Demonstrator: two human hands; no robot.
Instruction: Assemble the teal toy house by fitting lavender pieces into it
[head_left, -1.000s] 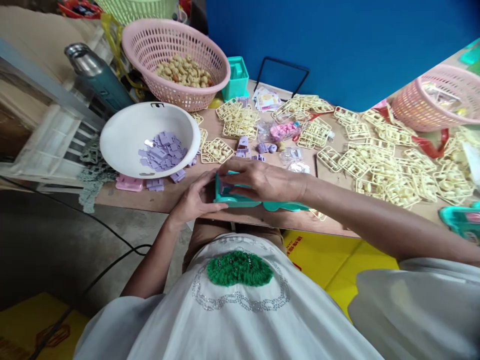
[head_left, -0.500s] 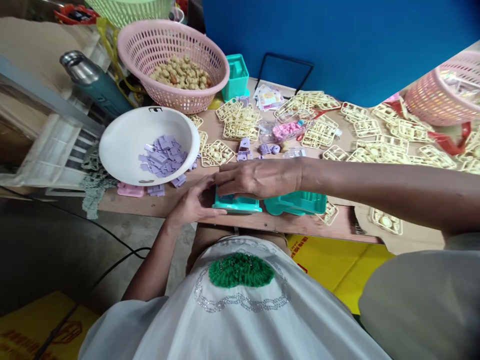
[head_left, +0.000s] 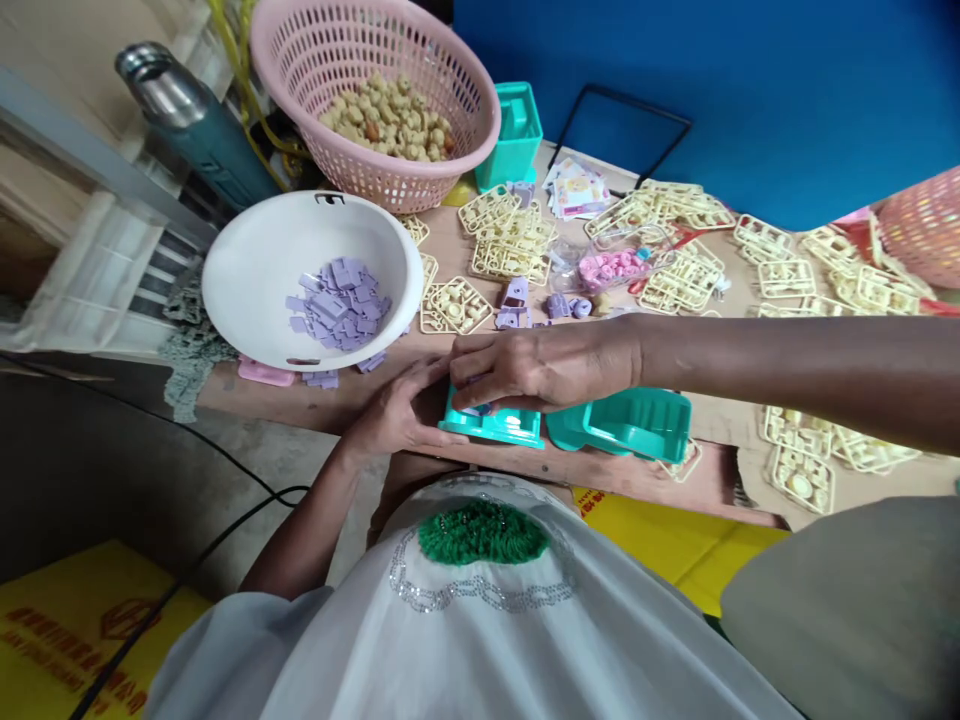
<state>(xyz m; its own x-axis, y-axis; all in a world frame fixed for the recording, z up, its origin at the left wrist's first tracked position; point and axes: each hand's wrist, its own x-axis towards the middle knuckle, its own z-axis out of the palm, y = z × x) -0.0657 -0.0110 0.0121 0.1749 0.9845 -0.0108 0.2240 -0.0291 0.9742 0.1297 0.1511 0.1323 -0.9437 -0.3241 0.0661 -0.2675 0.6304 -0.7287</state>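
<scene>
Two hands, left hand (head_left: 397,415) and right hand (head_left: 540,365), fingers clamping my teal tray (head_left: 491,425): light, rigid, slippery plastic; I'd grip its side walls.

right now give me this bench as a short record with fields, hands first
left hand: steadies the left end of a teal plastic piece at the table's near edge
right hand: fingers press down on top of that piece
beside it: second teal plastic shell, untouched
white bowl: holds lilac plastic parts
pink basket: holds beige small parts
table: strewn with cream part frames
far left: steel flask
</scene>
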